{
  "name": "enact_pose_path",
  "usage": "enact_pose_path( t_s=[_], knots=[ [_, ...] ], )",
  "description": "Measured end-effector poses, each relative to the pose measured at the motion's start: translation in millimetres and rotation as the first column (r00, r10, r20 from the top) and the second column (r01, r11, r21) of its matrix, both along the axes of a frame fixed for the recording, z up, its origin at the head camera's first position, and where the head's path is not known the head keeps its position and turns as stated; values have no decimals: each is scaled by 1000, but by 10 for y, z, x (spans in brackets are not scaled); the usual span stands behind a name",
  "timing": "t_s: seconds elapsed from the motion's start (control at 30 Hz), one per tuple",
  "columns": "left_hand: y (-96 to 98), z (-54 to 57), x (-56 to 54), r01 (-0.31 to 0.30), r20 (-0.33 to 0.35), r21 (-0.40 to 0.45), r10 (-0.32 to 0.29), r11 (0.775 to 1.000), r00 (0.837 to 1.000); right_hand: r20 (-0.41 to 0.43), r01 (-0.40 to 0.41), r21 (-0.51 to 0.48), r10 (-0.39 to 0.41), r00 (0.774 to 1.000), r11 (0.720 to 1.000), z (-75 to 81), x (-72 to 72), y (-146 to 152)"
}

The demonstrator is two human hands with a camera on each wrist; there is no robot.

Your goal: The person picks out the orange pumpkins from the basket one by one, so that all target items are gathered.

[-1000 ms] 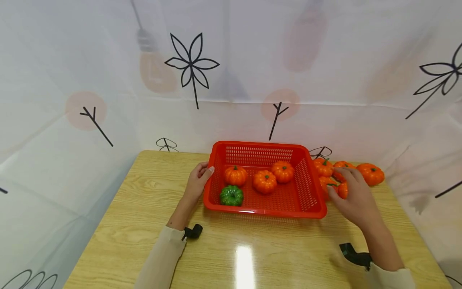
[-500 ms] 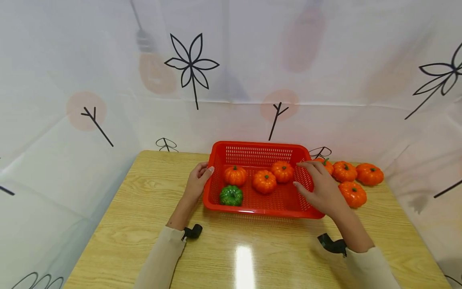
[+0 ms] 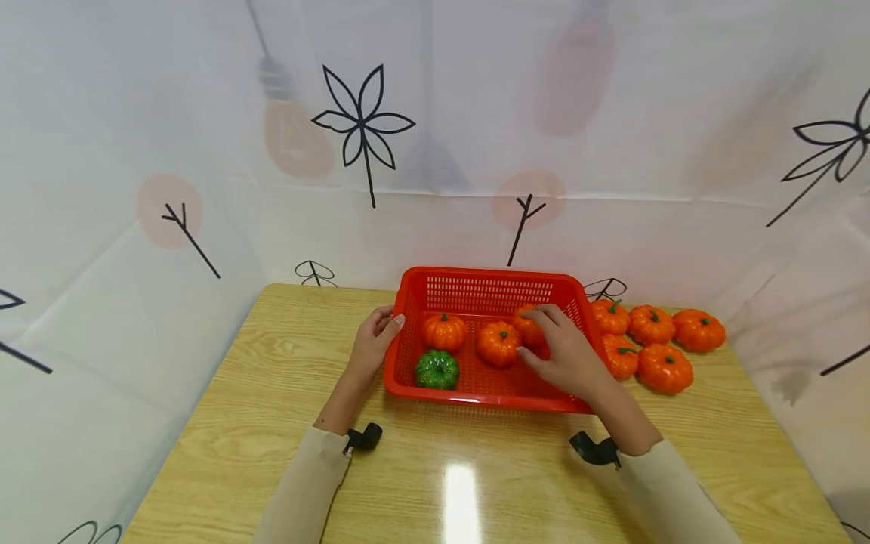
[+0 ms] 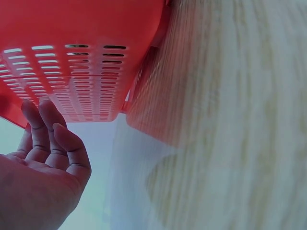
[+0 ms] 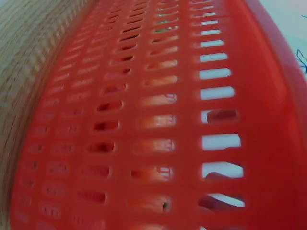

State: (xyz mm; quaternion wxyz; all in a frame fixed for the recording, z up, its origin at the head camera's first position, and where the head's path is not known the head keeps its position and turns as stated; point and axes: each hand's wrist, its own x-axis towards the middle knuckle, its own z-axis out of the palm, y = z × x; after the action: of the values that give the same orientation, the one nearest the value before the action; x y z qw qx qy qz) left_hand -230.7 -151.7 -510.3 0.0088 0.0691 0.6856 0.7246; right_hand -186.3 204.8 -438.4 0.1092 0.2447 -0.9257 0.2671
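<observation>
A red plastic basket with slotted walls stands on the wooden table. Inside are a green pumpkin and three small orange ones. My left hand holds the basket's left side, its thumb at the rim and its fingers against the outside wall. My right hand reaches over the right rim, thumb and fingers spread around the back right orange pumpkin, which they partly cover. Contact with it cannot be made out. Beside the thumb sits the middle orange pumpkin.
Several orange pumpkins, among them a front one and a far right one, lie on the table right of the basket. A patterned white cloth hangs behind the table. The right wrist view shows mostly the basket's slotted wall.
My right hand has moved left, from the pumpkins on the table over the rim and into the basket. The left hand and the basket stay where they were.
</observation>
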Motion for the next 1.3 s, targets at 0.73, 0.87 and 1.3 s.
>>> enact_pose_path(
  t_s=[0.73, 0.87, 1.3],
  knots=[
    [-2, 0, 24, 6, 0, 20, -6, 1000, 1000, 149, -98, 226, 65, 987, 969, -60, -84, -279],
    [-1, -6, 24, 3, -2, 6, -3, 1000, 1000, 165, -142, 264, 100, 981, 954, -86, -71, -283],
    [7, 7, 10, 12, -12, 14, -11, 1000, 1000, 137, -146, 260, 114, 984, 955, -119, -80, -300]
  ],
)
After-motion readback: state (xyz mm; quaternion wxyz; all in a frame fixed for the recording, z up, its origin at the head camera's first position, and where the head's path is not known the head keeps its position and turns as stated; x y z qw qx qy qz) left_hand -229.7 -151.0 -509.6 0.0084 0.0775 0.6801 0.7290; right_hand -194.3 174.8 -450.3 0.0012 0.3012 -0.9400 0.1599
